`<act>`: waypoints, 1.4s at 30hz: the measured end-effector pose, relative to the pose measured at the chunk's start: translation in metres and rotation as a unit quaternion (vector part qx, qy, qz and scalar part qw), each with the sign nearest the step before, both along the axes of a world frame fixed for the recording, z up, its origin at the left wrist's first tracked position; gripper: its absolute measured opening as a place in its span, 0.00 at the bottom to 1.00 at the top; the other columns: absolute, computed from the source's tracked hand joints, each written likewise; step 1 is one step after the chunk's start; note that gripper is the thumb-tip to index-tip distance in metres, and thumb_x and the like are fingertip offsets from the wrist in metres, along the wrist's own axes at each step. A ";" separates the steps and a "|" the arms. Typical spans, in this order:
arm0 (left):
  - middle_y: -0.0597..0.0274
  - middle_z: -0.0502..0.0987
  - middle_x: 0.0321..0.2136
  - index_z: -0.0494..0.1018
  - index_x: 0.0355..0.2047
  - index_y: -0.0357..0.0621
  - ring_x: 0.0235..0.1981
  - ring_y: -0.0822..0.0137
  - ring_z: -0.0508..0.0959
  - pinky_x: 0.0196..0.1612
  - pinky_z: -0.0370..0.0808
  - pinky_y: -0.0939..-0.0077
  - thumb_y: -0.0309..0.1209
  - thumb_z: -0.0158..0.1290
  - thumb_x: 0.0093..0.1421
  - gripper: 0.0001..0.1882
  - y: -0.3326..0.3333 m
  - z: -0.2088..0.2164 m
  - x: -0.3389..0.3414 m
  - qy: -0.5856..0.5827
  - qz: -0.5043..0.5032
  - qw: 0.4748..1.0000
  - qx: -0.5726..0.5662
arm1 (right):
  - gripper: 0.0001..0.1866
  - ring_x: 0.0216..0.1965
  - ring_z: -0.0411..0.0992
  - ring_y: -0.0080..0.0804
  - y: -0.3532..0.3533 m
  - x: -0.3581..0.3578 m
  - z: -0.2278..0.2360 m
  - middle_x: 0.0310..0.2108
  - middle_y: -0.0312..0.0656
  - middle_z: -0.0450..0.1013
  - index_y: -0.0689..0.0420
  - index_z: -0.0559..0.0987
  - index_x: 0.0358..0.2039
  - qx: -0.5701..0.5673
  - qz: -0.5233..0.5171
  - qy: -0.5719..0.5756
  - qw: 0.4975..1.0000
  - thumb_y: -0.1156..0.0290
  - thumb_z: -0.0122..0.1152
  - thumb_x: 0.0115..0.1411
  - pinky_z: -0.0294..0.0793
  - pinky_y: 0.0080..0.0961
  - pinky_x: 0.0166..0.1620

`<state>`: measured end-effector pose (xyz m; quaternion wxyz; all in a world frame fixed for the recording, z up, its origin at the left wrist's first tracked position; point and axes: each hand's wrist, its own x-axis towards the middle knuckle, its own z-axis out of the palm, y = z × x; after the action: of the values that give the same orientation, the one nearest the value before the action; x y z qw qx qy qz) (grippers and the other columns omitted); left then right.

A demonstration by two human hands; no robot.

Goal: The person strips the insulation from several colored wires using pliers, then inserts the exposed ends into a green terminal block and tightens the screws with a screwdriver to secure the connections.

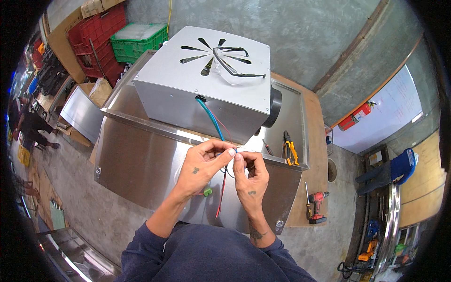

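Thin wires run from a blue-green cable, which comes out of a hole in the front of a grey metal box. My left hand pinches a wire end between thumb and forefinger. Right against it, my right hand is also closed in a pinch on a wire; the fingertips hide the exact joint. Below the hands hang a red and black wire pair and a small green connector. Clear safety glasses with dark temples lie on the box's slotted top.
The box stands on a stainless steel hood. Yellow-handled pliers lie at its right. A red drill and a screwdriver rest on the wooden board. Crates stand back left; a person bends at right.
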<state>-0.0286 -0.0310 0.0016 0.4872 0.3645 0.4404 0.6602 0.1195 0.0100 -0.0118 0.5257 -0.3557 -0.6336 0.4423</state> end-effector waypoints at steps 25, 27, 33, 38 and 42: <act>0.65 0.85 0.41 0.84 0.53 0.37 0.45 0.75 0.80 0.52 0.77 0.73 0.38 0.66 0.74 0.16 0.011 0.000 -0.043 0.084 -0.288 0.953 -0.028 | 0.20 0.50 0.83 0.38 0.074 0.058 0.054 0.52 0.40 0.82 0.51 0.86 0.56 0.250 0.325 -0.258 0.875 0.81 0.73 0.64 0.86 0.34 0.49; 0.65 0.85 0.42 0.84 0.52 0.37 0.45 0.74 0.81 0.54 0.78 0.72 0.38 0.66 0.74 0.16 0.012 0.001 -0.045 0.095 -0.316 0.944 -0.024 | 0.19 0.49 0.83 0.38 0.072 0.059 0.065 0.51 0.38 0.82 0.50 0.87 0.55 0.239 0.344 -0.271 0.867 0.79 0.74 0.64 0.86 0.35 0.48; 0.64 0.86 0.42 0.84 0.50 0.37 0.46 0.72 0.82 0.55 0.79 0.71 0.39 0.66 0.74 0.17 0.014 0.009 -0.046 0.136 -0.360 0.922 -0.048 | 0.19 0.48 0.83 0.40 0.078 0.060 0.086 0.47 0.39 0.83 0.54 0.87 0.51 0.282 0.402 -0.305 0.816 0.82 0.77 0.59 0.83 0.36 0.51; 0.62 0.86 0.43 0.83 0.50 0.37 0.47 0.71 0.83 0.56 0.79 0.71 0.39 0.67 0.73 0.17 0.015 0.008 -0.040 0.140 -0.341 0.928 -0.057 | 0.19 0.49 0.82 0.41 0.087 0.065 0.082 0.47 0.39 0.82 0.54 0.86 0.50 0.283 0.412 -0.338 0.797 0.80 0.77 0.59 0.82 0.37 0.51; 0.58 0.87 0.44 0.83 0.50 0.35 0.50 0.68 0.86 0.59 0.80 0.71 0.37 0.68 0.72 0.17 0.008 0.011 -0.034 0.117 -0.302 0.944 -0.057 | 0.18 0.48 0.82 0.40 0.090 0.066 0.080 0.46 0.39 0.82 0.54 0.86 0.49 0.280 0.410 -0.330 0.803 0.80 0.77 0.59 0.82 0.38 0.50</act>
<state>-0.0630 -0.0227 0.0125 0.6289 0.5262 0.4007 0.4088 0.1850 0.1003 0.0681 0.1314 -0.0240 -0.9518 0.2760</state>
